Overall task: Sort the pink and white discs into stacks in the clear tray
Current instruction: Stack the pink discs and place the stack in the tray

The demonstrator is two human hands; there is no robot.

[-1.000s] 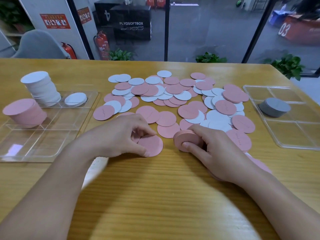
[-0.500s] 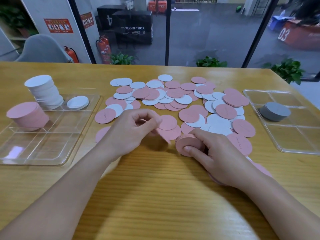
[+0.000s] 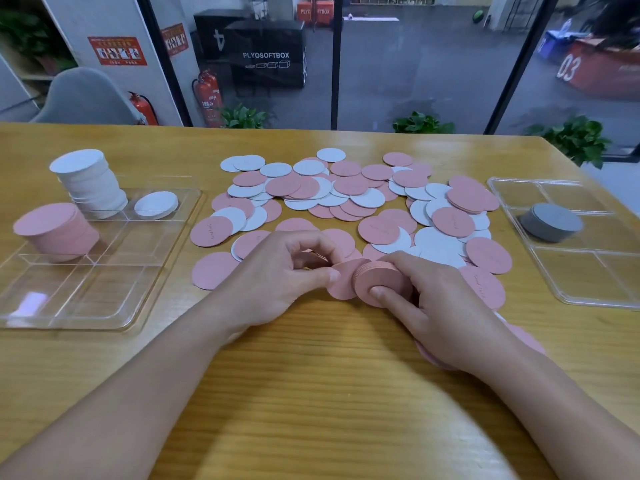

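Loose pink and white discs (image 3: 349,195) lie spread over the middle of the wooden table. My right hand (image 3: 440,303) grips a small stack of pink discs (image 3: 377,277) held on edge near the table's front. My left hand (image 3: 277,275) pinches a single pink disc (image 3: 341,282) and holds it against the left side of that stack. The clear tray (image 3: 114,292) at the left holds a tall white stack (image 3: 90,181), a short white stack (image 3: 156,204) and a pink stack (image 3: 55,230).
A second clear tray (image 3: 588,282) at the right holds a grey stack (image 3: 552,221). More pink discs (image 3: 526,337) lie partly hidden under my right wrist. Bare wood (image 3: 329,393) lies between my forearms. A glass wall with plants stands behind the table.
My left hand lifted a pink disc off the table and carried it right, up against the stack in my right hand. My right hand kept its grip and barely moved.
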